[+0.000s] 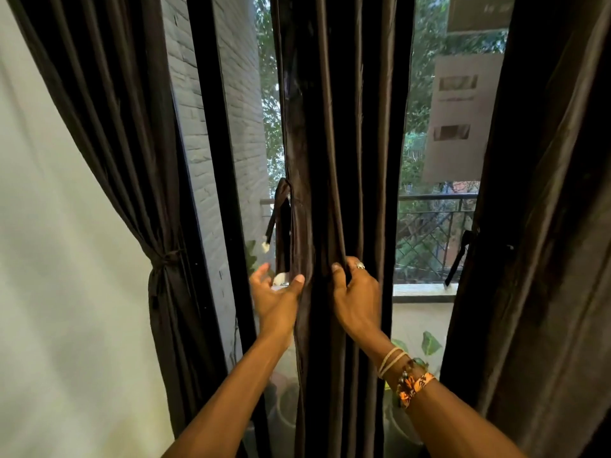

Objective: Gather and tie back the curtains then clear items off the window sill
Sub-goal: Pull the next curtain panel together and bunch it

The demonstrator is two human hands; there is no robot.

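We face a window with three curtains hanging before the glass. The left curtain (132, 160) hangs beside the wall (49, 226) and is cinched by a tie (165, 259). The middle curtain (340, 127) hangs between two panes, with our left hand (276, 297) at its left edge and our right hand (357, 295) on its folds. A strap (281, 209) hangs off its left edge. The right curtain (545, 226) lies right of the right pane. A railing (433, 226) stands behind the glass.
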